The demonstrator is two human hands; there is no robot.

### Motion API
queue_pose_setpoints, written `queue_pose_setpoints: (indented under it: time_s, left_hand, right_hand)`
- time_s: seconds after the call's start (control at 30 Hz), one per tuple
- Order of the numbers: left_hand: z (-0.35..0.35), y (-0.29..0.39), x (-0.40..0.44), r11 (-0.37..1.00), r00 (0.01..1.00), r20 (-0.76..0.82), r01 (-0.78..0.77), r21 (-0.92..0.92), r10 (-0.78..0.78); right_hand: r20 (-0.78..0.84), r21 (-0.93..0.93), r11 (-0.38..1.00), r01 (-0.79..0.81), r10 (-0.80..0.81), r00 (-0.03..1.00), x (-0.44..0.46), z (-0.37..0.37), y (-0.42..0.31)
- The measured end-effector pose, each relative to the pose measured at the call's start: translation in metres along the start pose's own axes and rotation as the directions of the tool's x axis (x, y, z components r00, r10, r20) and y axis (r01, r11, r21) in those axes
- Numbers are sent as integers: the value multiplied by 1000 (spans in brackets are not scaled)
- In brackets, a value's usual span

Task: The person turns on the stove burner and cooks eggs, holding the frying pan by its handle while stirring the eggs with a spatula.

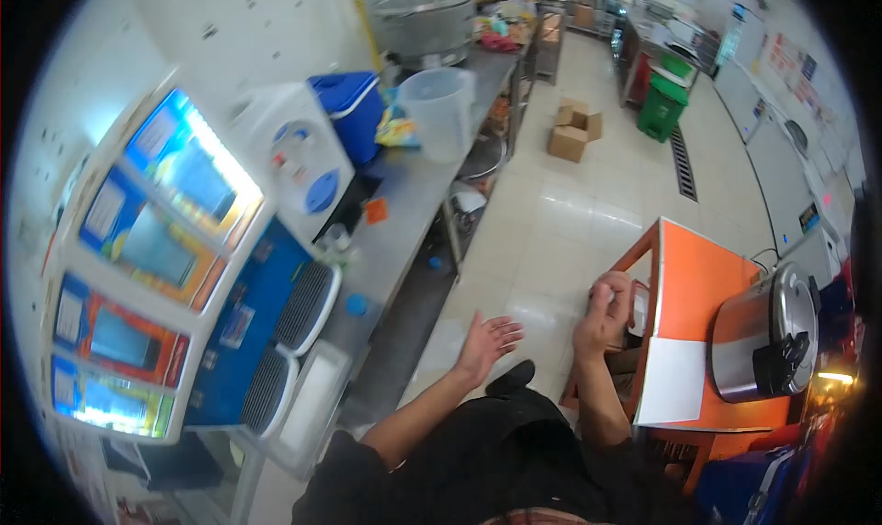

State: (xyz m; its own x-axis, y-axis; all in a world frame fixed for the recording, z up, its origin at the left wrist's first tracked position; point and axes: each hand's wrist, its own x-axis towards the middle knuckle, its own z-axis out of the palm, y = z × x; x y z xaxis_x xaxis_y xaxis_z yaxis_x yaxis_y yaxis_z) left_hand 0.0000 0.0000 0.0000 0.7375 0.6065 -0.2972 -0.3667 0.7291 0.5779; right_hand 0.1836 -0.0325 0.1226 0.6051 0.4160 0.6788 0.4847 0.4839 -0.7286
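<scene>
My left hand (484, 349) hangs in front of my body, palm partly up, with fingers stretched out and nothing in it. It is above the floor, between the steel counter and the orange table. My right hand (606, 316) is raised with its fingers curled closed; whether something small is inside cannot be seen. It is close to the left edge of the orange table (689, 295), apart from the tabletop. On that table are a white sheet (672, 381) and a steel pot (758, 337) with a black clamp or handle.
At left stands a drink dispenser (230, 332) with lit panels. A steel counter (404, 240) holds a blue cooler box (351, 112), a clear plastic bucket (438, 112) and a large pot (424, 24). An open cardboard box (571, 135) and a green bin (661, 107) stand on the tiled floor.
</scene>
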Motion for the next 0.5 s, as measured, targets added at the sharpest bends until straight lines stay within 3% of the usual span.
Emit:
queue_pose_setpoints:
  time_s: [0.07, 0.1, 0.17, 0.23, 0.27, 0.3, 0.33, 0.37, 0.43, 0.47, 0.5]
  left_hand:
    - [-5, 15, 5, 998, 988, -150, 13, -63, -23]
    - [28, 32, 91, 999, 987, -163, 20, 39, -13]
    - [74, 23, 149, 999, 975, -217, -51, -2, 49]
    - [120, 8, 215, 998, 989, -135, -65, 0, 65]
    - [136, 3, 246, 999, 986, 162, 35, 9, -36]
    - [146, 1, 268, 991, 891, 434, 130, 44, -136]
    - [181, 8, 267, 979, 947, 263, 153, 134, -184]
    - [187, 11, 285, 979, 945, 270, 149, 142, -183]
    - [185, 11, 313, 982, 984, 139, 89, 168, -113]
    - [184, 16, 330, 986, 991, 54, 113, 124, -120]
    - [184, 13, 349, 985, 990, 55, 121, 126, -129]
  right_hand:
    - [-21, -78, 997, -18, 17, 1000, 10, -16, -5]
    - [-108, -25, 999, -33, 30, 994, 58, -37, 69]
    - [-161, -128, 941, -313, 292, 943, 69, -68, 115]
    - [-4, -157, 987, 22, -23, 1000, 63, -43, 133]
    - [-20, -169, 985, 19, -23, 1000, 73, -48, 142]
    - [120, -173, 977, -125, 147, 982, 81, -50, 149]
    - [263, -193, 946, -259, 305, 916, 92, -53, 158]
    - [257, -190, 949, -252, 295, 920, 114, -64, 164]
    - [-51, -202, 947, -248, 243, 969, 153, -99, 174]
    - [-58, -206, 947, -249, 242, 969, 164, -107, 191]
    - [-232, -47, 924, -380, 359, 904, 169, -112, 212]
